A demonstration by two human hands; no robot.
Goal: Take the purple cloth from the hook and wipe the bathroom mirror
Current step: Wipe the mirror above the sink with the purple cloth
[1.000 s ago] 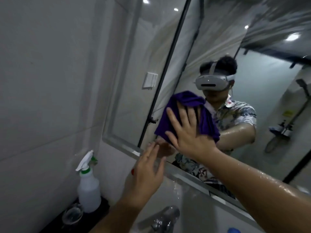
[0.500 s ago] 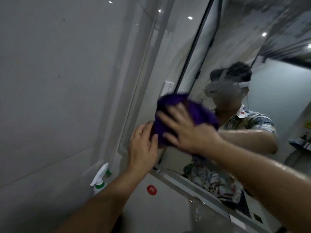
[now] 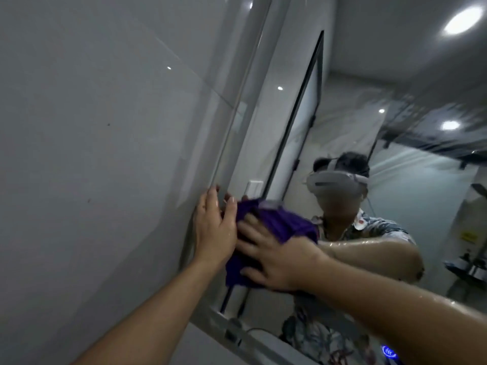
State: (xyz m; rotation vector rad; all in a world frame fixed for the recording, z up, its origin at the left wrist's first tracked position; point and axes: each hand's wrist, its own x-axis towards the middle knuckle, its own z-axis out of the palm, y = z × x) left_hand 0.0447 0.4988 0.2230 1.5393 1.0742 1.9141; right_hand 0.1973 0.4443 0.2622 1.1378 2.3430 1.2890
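The right hand (image 3: pixel 274 256) pressed flat, fingers spread, on the purple cloth (image 3: pixel 276 227) against the bathroom mirror (image 3: pixel 355 127). The cloth bunched under and above that palm. The left hand (image 3: pixel 214 227), fingers straight and holding nothing, rested just beside it at the mirror's left edge.

A grey tiled wall (image 3: pixel 92 154) is seen. Right of it, a white wall switch (image 3: pixel 254 187) is reflected, with ceiling lights (image 3: pixel 459 21) above.
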